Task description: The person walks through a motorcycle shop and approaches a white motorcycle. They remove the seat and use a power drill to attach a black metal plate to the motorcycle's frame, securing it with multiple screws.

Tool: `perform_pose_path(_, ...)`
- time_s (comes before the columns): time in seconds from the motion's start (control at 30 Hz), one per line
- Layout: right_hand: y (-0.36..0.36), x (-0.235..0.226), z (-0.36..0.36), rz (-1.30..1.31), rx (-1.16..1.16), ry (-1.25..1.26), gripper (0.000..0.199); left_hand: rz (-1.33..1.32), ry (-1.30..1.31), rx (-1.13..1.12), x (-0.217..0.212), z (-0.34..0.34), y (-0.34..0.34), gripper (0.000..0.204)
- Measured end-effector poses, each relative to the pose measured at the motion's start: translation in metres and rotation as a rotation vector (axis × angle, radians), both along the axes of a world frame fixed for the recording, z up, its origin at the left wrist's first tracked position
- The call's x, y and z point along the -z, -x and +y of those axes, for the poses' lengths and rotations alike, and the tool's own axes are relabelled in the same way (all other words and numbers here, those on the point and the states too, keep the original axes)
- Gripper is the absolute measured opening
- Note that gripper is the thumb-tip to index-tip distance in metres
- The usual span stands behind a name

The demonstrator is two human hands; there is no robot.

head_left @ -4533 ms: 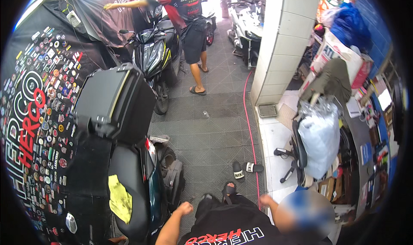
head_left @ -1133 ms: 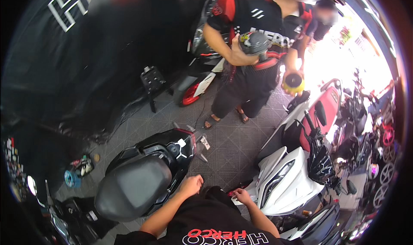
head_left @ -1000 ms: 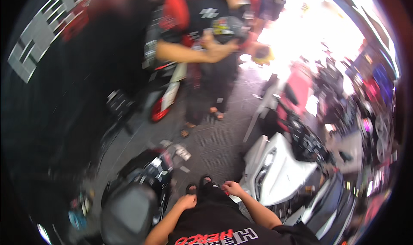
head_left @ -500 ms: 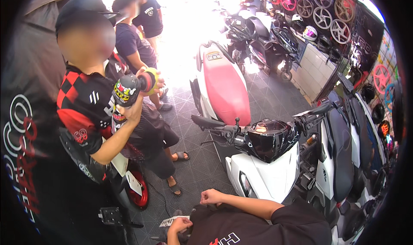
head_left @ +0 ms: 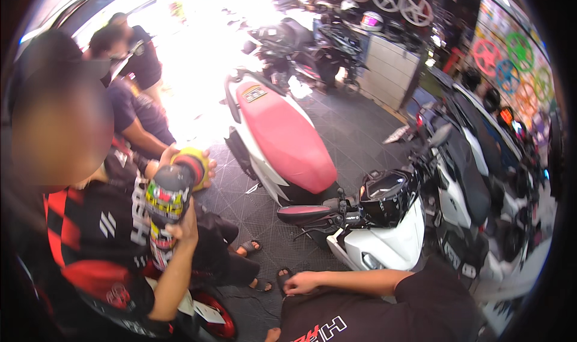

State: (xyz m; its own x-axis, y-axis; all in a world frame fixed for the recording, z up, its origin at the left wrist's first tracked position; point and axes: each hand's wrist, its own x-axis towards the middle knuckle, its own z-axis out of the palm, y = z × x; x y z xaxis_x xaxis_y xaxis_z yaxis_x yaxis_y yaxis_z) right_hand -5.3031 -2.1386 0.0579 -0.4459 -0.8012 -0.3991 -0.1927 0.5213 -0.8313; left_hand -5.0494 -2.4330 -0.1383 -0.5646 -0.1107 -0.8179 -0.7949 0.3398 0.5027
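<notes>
My right hand (head_left: 302, 283) is held in front of my dark shirt (head_left: 384, 312), its fingers curled in and nothing showing between them. A sliver of my left hand (head_left: 273, 335) shows at the lower edge; its fingers are hidden. At the left a co-worker in a black and red shirt (head_left: 78, 222) holds a cordless polisher (head_left: 167, 195) upright. One of that person's hands is round the grip, the other at the round yellow and red pad (head_left: 193, 162). Beyond my right hand stands a white scooter front (head_left: 384, 237) with a black screen.
A scooter with a pink seat (head_left: 288, 138) stands mid-floor. More scooters (head_left: 469, 180) line the right side; others (head_left: 300, 48) stand farther back. Coloured wheels (head_left: 517, 72) hang on the wall. A red and white motorbike part (head_left: 210, 315) lies low left. Two more people (head_left: 144, 60) stand behind the co-worker.
My view has turned, and most things sit differently in it. The co-worker with the polisher appears larger and lower. My left hand has mostly left the picture; my right hand stays curled.
</notes>
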Motion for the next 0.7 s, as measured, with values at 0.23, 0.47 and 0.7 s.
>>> perform_pose_path(0.23, -0.051, 0.098, 0.034, -0.598, 0.186, -0.231, 0.059, 0.006, -0.138, 0.055, -0.036, -0.053, 0.126, 0.016)
perform_pose_path(0.47, -0.120, 0.165, 0.047, -0.420, 0.370, -0.064, 0.067, 0.037, -0.354, -0.012, -0.046, -0.008, 0.208, 0.022)
perform_pose_path(0.7, -0.153, 0.199, 0.068, -0.493, 0.382, -0.246, 0.082, 0.042, -0.260, 0.082, -0.047, 0.106, 0.216, 0.021)
